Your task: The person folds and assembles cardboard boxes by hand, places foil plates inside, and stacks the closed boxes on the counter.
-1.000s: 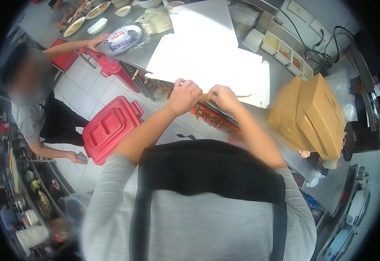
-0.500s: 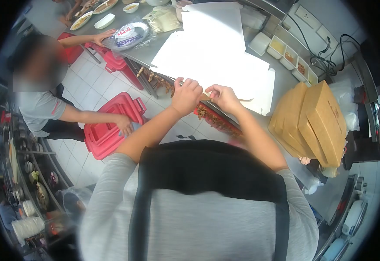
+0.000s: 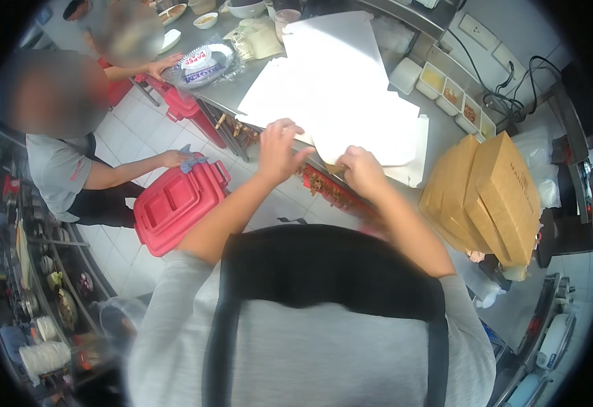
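White cardboard sheets [image 3: 337,88], unfolded box blanks with cut flaps, overlap on the steel counter in front of me. My right hand [image 3: 364,171] is closed on the near edge of the top blank, where a bit of brown underside shows beside the fingers. My left hand [image 3: 281,150] is raised at the near left edge of the blanks, open, thumb and fingers apart, nothing between them.
Folded brown boxes [image 3: 483,200] stand at right. Sauce containers [image 3: 451,96] line the counter's back. Bagged paper plates [image 3: 205,62] lie at left. A co-worker [image 3: 62,173] holds a cloth [image 3: 193,160] over a red lidded bin [image 3: 181,207]; another person [image 3: 99,27] is beyond.
My left hand has let go of the cardboard edge and opened, moving slightly left. My right hand moved slightly right and down, shifting the top blank. The co-worker's cloth hand moved up along the bin.
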A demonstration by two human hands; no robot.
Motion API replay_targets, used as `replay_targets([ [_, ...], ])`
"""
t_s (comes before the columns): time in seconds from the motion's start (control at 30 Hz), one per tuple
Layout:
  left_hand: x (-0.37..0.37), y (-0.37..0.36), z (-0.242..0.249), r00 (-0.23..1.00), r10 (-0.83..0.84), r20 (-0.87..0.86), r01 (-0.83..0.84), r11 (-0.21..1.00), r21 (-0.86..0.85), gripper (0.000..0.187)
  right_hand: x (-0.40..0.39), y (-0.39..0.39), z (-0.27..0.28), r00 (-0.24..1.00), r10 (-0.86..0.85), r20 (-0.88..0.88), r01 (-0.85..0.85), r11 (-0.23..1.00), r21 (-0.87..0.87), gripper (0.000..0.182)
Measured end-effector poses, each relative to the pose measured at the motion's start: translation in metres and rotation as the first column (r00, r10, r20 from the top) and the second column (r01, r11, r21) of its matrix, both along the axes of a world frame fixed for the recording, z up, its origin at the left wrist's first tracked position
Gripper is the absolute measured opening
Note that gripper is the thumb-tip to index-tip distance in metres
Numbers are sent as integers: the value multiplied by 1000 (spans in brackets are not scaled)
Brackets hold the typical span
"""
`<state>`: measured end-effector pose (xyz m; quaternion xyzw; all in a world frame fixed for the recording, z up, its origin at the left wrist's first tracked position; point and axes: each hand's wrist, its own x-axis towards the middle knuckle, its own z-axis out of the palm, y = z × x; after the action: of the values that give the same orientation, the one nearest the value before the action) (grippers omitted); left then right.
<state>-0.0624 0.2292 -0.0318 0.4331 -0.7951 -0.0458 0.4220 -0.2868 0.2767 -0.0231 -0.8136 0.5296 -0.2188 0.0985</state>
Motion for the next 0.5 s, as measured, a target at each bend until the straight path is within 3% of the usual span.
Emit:
replay_targets([
  [0.03, 13, -8, -2, 1000, 18, 1, -18, 999, -35, 50, -5, 7, 9, 1000, -7, 18, 8, 997, -79, 22],
  [0.1, 37, -28, -7, 993, 64, -98, -67, 997, -27, 55, -21, 13, 47, 998, -61, 33, 66, 976, -206, 22],
  [0.13, 47, -37, -7, 985, 91, -144, -94, 995, -19, 57, -32, 7, 58, 981, -50, 188, 109, 942, -317, 25],
  [0.17, 54, -43, -4, 978, 114, -175, -103, 992, 71, 66, -39, 10, 83, 950, -163, 265, 246, 915, -319, 27],
  [0.2, 55, -49, -4, 960, 107, -260, -60, 981, 182, 69, -53, 10, 98, 795, -236, 559, 343, 934, -94, 25],
  [0.23, 51, -57, -7, 931, 116, -347, -15, 960, 280, 72, -73, 2, 109, 696, -112, 709, 306, 940, -153, 24],
  [0.27, 50, -67, -8, 891, 144, -430, 22, 933, 358, 75, -73, 18, 148, 774, -277, 569, 509, 807, -300, 23],
  [0.3, 49, -77, -14, 861, 71, -503, 106, 943, 314, 82, -83, 25, 171, 852, -320, 414, 508, 694, -510, 23],
  [0.33, 50, -86, -16, 824, -1, -566, 179, 949, 260, 89, -113, 29, 183, 886, -463, 31, 290, 500, -816, 25],
  [0.37, 56, -84, 1, 843, 5, -538, 183, 938, 295, 97, -120, 42, 197, 864, -307, 399, 502, 593, -630, 25],
  [0.43, 68, -80, 37, 828, -9, -560, 236, 912, 335, 112, -150, 75, 224, 948, -263, 181, 297, 523, -799, 24],
  [0.47, 76, -80, 48, 797, -33, -603, 290, 897, 334, 119, -156, 87, 232, 965, -44, 260, 235, 587, -775, 21],
  [0.5, 86, -83, 54, 805, -53, -591, 287, 906, 310, 123, -148, 98, 246, 983, -72, 171, 181, 582, -793, 17],
])
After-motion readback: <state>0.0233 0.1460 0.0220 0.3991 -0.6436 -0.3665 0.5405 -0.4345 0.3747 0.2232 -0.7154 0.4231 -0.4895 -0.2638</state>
